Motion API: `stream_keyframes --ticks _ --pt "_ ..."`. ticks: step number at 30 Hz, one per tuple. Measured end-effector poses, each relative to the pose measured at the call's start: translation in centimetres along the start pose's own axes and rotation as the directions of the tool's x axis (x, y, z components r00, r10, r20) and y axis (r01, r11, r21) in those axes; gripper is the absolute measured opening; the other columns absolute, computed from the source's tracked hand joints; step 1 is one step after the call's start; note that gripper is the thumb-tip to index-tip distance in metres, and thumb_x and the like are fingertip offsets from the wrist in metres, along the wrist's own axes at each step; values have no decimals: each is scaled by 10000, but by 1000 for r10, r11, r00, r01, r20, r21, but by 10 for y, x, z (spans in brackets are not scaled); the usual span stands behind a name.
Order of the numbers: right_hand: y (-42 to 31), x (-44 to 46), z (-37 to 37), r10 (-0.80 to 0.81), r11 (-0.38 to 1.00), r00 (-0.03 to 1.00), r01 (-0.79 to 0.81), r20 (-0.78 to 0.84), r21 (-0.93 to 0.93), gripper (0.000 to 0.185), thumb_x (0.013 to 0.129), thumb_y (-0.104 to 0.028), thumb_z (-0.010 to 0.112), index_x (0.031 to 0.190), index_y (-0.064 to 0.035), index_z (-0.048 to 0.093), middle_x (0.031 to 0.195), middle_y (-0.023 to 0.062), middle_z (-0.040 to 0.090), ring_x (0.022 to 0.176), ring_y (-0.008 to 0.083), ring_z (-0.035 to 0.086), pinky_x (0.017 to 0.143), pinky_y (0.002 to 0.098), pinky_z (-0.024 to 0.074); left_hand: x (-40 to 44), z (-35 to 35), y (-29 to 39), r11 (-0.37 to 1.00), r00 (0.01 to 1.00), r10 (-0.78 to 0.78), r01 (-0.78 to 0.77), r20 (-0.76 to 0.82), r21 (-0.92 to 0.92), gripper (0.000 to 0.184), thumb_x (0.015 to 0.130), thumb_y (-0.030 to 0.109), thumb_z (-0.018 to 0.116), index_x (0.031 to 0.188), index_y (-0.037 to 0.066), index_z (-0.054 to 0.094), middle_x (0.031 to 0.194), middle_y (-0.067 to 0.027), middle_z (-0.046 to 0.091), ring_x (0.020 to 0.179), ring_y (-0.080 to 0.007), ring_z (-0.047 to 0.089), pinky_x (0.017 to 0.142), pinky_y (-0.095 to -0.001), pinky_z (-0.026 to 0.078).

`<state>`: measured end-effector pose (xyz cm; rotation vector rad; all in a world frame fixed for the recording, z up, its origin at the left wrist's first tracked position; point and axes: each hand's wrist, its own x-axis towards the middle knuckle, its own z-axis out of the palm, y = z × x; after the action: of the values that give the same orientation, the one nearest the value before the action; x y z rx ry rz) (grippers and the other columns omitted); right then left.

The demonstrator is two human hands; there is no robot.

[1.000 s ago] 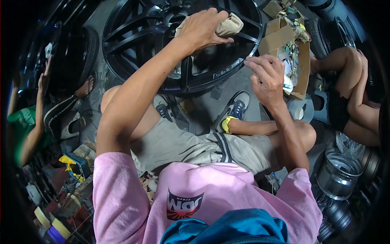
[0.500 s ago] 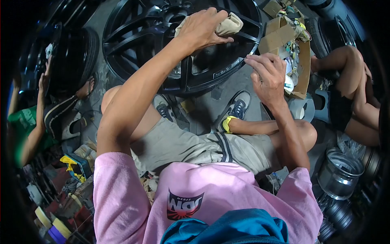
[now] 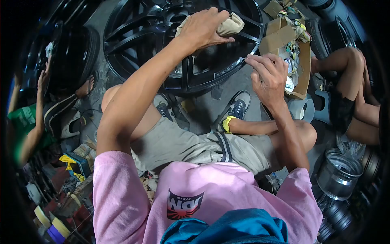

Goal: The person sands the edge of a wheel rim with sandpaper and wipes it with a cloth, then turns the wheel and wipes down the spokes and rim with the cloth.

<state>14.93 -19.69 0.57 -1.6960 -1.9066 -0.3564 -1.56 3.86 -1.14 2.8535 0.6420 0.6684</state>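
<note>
A large black alloy wheel (image 3: 189, 73) with several spokes lies in front of my knees, at the top of the view. My left hand (image 3: 203, 28) is closed over a bunched beige cloth (image 3: 231, 25) and rests above the wheel's spokes. At the near right rim, my right hand (image 3: 268, 77) is closed in a pinch. A thin pale tip shows at its fingertips, touching or very near the rim; what it belongs to is mostly hidden. Pale lettering (image 3: 228, 68) runs along the rim beside these fingers.
An open cardboard box (image 3: 302, 87) with tapes and small items stands right of the wheel. A silver rim (image 3: 340, 175) sits at the lower right. Co-workers sit at both sides; the left one's hand (image 3: 44, 77) is near another wheel (image 3: 73, 53). Tools and rolls (image 3: 53, 225) lie lower left.
Very little differs. The wheel, with my left hand and the cloth, sits a touch farther right; my right hand keeps its pinch at the rim.
</note>
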Motion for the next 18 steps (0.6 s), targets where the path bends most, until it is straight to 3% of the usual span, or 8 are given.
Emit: stream_keyframes --ticks 13,18 --pt "-9 -10 2 -32 998 999 32 1 58 366 777 -67 717 1124 -136 811 1176 -46 785 1112 229 650 1005 418 445 0 -1 1 1000 1000 -7 7 2 0 724 826 635 868 1280 120 637 1132 -136 673 1112 -375 704 937 -505 572" --pt "0 -7 5 -1 1000 1000 1 -1 -15 381 775 -78 733 1143 -136 811 1216 -49 773 1119 229 647 1013 422 449 2 -1 1 1000 1000 -5 5 16 -24 714 824 634 869 1275 131 639 1135 -142 677 1099 -376 708 935 -502 572"
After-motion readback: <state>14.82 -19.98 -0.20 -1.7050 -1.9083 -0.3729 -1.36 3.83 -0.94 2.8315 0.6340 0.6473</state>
